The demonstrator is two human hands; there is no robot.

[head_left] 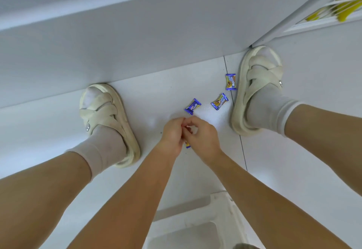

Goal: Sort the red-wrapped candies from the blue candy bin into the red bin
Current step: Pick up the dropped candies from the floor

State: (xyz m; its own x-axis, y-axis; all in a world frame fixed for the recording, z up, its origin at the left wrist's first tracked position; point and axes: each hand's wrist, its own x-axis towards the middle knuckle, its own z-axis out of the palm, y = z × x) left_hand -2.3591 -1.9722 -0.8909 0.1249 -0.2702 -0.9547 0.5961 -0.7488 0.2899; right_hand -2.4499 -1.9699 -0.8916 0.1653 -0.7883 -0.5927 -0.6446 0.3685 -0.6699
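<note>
Three blue-wrapped candies lie on the white floor: one [192, 106] just beyond my hands, one [219, 101] to its right, and one [230, 81] beside the right sandal. My left hand [172, 135] and my right hand [203, 137] meet low over the floor, fingers curled, fingertips touching. The end of another blue-wrapped candy [187, 144] peeks out between the two palms, seemingly from my left fist. What my right fingers hold is hidden. No red-wrapped candy and no bin is in view.
My feet in cream sandals stand left [109, 123] and right [258, 90] of the hands. A grey-white base panel [137, 43] runs across behind them. A white plastic stool [195, 219] sits below my arms. A rack with yellow packets [340, 7] is at top right.
</note>
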